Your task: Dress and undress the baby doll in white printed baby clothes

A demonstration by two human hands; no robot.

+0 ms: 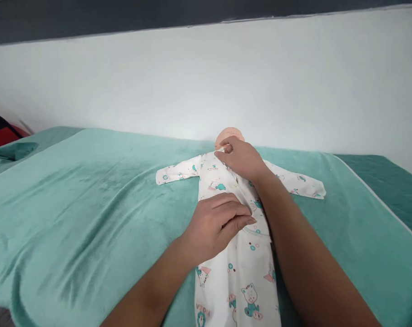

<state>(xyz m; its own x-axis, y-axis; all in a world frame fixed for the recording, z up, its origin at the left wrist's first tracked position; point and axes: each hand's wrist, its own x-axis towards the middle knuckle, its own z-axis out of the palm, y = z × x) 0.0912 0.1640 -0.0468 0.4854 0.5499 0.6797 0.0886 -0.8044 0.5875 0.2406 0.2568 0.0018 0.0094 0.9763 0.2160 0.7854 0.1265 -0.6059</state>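
A doll lies on its back, its bald head [229,132] toward the wall and partly covered by my right hand. It wears a white baby romper [219,284] printed with cartoon animals, both sleeves spread out sideways. With thumb and fingers pinched together, my left hand [217,225] grips the edge of the romper's front flap at the middle of the chest. My right hand [241,156] is at the collar, just below the head, its thumb and fingers curled on the neckline. Further down, the legs of the romper run out of the bottom of the view.
A light green plush blanket [100,195] with some folds lies under the doll, over a darker green cover [379,181]. Behind it rises a white wall [158,81] with a dark band on top. A red and black object [3,134] stands at the far left.
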